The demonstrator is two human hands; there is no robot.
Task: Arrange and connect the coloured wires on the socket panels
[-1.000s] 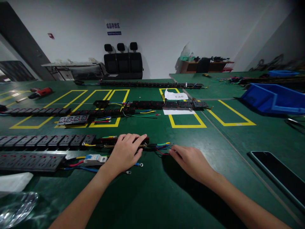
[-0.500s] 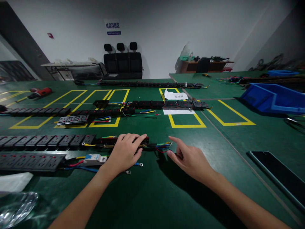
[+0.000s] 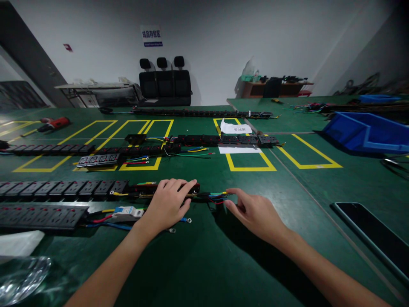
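My left hand (image 3: 171, 202) lies over the end section of a long black power strip (image 3: 105, 187), its fingers curled across a narrow dark part with a reddish top edge. The palm hides much of that part. Out of its right end comes a bundle of thin wires (image 3: 215, 197), coloured yellow, green, blue and red, with bare metal ends. The thumb and index finger of my right hand (image 3: 255, 213) close around the wire tips from above and below. Below my left hand, a blue wire ends in a ring terminal (image 3: 189, 220).
Nearer me lies a second power strip (image 3: 41, 216) with a white breaker (image 3: 128, 214). More strips (image 3: 204, 140) lie across the green table beyond. A phone (image 3: 367, 230) and a blue bin (image 3: 367, 134) are at right, a red power drill (image 3: 54, 124) at far left.
My right index finger has come down onto the wire tips, narrowing the gap to the thumb. The left hand stays put on the strip.
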